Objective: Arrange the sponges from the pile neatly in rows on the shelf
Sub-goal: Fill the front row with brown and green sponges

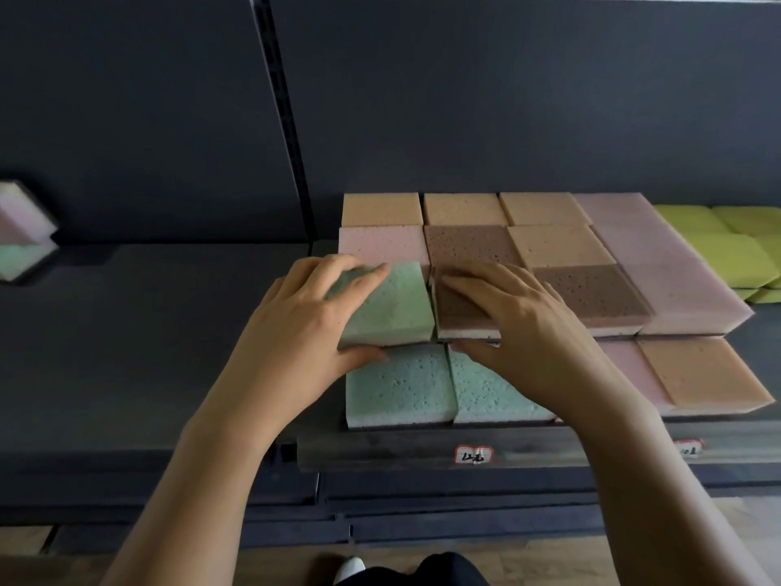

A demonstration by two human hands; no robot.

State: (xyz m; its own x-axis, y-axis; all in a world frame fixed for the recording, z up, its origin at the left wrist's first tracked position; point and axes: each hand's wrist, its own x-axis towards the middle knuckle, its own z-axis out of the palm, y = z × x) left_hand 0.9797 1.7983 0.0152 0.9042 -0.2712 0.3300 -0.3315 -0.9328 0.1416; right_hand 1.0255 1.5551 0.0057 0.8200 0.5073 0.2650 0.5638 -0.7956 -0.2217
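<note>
Fingers (338,268) of L hand (304,319) grip over green sponge (399,306); R hand (524,327), brown sponge (453,310).

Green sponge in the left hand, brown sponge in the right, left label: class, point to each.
Green sponge (397,306), head view, bare top face.
Brown sponge (460,308), head view, top beside the fingers.
Left label (474,454), head view, its middle.

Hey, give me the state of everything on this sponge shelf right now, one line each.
Left hand, grip closed round the green sponge.
Green sponge, on the upper layer, held.
Right hand, grip pinching the brown sponge.
Brown sponge, upper layer, beside the green one, held.
Front green sponges, lying flat, side by side.
Yellow sponges, stacked at far right.
Price label, stuck on the shelf edge.
</note>
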